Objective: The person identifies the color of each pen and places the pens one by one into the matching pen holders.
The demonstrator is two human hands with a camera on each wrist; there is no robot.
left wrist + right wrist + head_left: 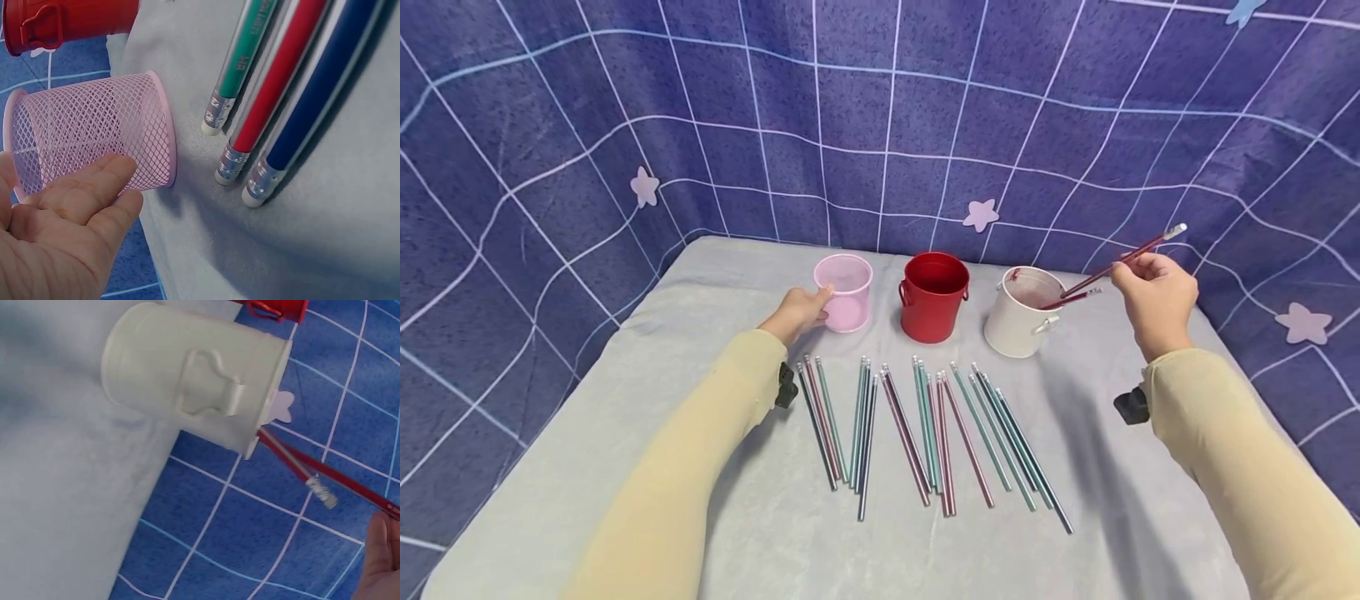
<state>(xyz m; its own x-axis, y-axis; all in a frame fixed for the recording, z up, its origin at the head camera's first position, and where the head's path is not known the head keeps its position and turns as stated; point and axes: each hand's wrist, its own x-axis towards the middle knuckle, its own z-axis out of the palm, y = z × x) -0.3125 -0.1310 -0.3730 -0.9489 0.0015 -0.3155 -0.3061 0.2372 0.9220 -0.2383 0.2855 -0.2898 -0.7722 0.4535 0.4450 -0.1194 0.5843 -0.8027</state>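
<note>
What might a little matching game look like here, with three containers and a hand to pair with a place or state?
1. Pink mesh cup
2. Red bucket
3. White bucket
4. Right hand

A. Pinches a red pencil
B. Has a second pencil leaning out of its mouth
C. Has the left hand on it
D. Stands between the other two containers

Pairs: 1-C, 2-D, 3-B, 4-A

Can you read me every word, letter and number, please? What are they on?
"HB", turned sideways, on the green pencil, with a blurry word farther up it that I can't read.
Tiny marks on the red pencil in the right hand: too small to read.
I can't read any writing on the pink mesh cup, red bucket or white bucket.
</note>
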